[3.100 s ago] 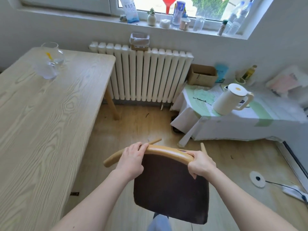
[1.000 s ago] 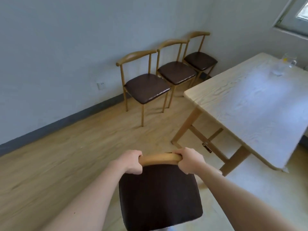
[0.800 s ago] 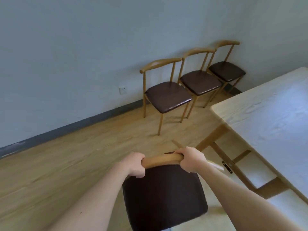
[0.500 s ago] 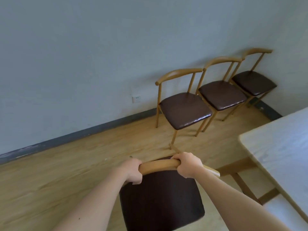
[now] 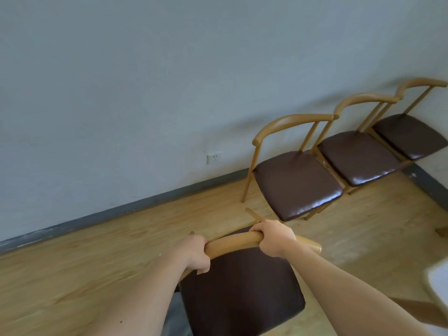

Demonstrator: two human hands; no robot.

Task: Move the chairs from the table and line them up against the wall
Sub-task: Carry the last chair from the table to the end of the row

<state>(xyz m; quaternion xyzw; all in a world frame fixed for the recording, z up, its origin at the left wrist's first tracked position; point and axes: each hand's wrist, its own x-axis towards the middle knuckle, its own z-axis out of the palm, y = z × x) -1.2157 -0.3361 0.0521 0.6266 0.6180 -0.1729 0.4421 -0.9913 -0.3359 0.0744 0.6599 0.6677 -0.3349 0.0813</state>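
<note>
I hold a wooden chair with a dark brown seat tipped up in front of me, its legs pointing away toward the wall. My left hand and my right hand both grip its curved back rail. Three matching chairs stand in a row against the grey wall: the nearest, the middle one and the far one in the corner. The held chair's legs end just left of the nearest chair's front edge.
A white wall socket sits low on the wall left of the row. A dark skirting board runs along the wood floor. A pale table corner shows at the right edge.
I have turned from the window and table toward the wall with the chair in both hands. The row of three chairs has come closer and shifted right; the table has slid nearly out of view.
</note>
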